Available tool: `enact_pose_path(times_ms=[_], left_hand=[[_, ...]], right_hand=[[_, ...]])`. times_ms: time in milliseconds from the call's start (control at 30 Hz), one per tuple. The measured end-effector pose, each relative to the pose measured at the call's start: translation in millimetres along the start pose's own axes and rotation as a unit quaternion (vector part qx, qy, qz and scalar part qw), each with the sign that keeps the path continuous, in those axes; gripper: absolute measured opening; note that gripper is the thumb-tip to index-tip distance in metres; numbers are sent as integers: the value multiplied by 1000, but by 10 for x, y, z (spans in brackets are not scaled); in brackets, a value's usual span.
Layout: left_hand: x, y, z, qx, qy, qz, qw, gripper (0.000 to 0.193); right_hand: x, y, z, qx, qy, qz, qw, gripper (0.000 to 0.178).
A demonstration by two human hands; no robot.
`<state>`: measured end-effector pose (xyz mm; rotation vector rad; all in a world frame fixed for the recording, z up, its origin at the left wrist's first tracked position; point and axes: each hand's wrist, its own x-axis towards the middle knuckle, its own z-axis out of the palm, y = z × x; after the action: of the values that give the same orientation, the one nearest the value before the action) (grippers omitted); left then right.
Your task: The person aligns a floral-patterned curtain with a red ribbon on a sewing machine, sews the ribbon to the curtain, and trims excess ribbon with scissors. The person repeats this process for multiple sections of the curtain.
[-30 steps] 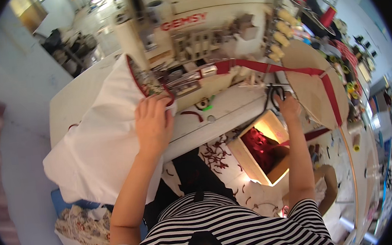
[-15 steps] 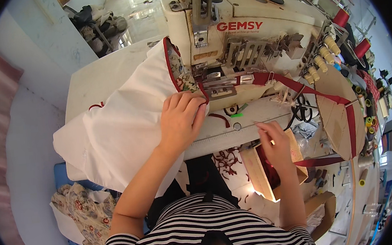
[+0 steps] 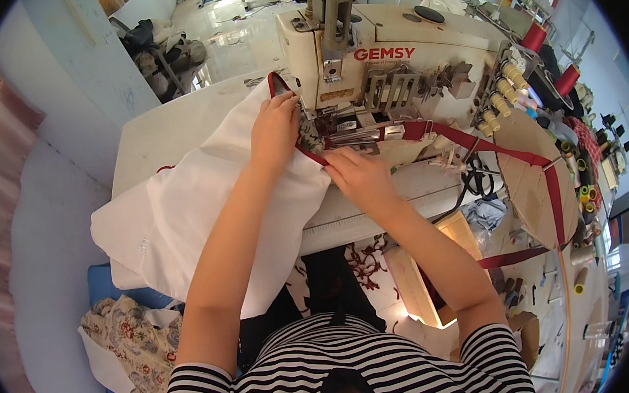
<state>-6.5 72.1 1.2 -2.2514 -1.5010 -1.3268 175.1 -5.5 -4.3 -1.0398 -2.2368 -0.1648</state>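
A white fabric piece (image 3: 201, 200) with a red bound edge and a floral underside lies across the sewing machine table, hanging over its front. My left hand (image 3: 276, 133) is closed on the fabric's far edge, close to the machine's needle area. Lower along the same edge, my right hand (image 3: 362, 180) pinches the corner of the red binding (image 3: 314, 156). Just beyond both hands stands the cream sewing machine (image 3: 390, 34). A red binding strip (image 3: 468, 138) runs from the right into its metal folder (image 3: 369, 136).
Black scissors (image 3: 478, 177) lie right of the machine bed. An open wooden drawer (image 3: 406, 286) sits under the table edge. Several thread cones (image 3: 505, 91) stand at the right. Floral fabric (image 3: 135, 342) rests on a blue surface at lower left.
My left hand has moved farther up along the bound edge. My right hand has come from above the drawer to the fabric corner and taken hold of it.
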Motion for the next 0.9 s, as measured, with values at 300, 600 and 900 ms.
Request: enact_pose_path(times_ms=[300, 600, 900], left_hand=[[145, -139, 188, 81, -113, 22, 990, 29], [199, -284, 257, 54, -54, 56, 996, 19], [577, -605, 452, 101, -25, 31, 994, 14]], right_hand=[[-32, -438, 169, -47, -48, 71, 995, 41], [128, -566, 267, 19, -47, 132, 990, 43], [184, -709, 96, 72, -33, 104, 991, 42]])
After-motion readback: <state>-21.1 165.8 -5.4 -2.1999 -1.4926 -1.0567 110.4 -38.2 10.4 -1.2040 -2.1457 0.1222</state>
